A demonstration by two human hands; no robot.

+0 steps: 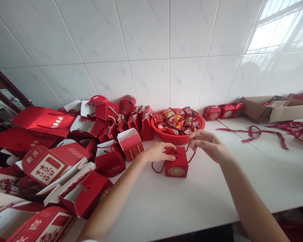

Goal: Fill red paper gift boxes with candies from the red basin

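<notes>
A small red gift box (176, 165) with a gold emblem on its front stands upright on the white tabletop. My left hand (156, 153) grips it from the left, with thumb and fingers on its top. A dark red cord (191, 158) comes off the box's right side, and the fingers of my right hand (207, 144) pinch its upper part. Another loop of the cord (158, 170) hangs out at the left. Just behind the box is a red plastic basin (164, 136) heaped with wrapped candies (175, 120).
Many red boxes and bags, some standing open like this box (91, 190), crowd the left side. Further right along the tiled wall are several small closed boxes (212, 113), a cardboard carton (257, 112) and loose dark red ribbons (254, 134). The table's front edge runs below my arms.
</notes>
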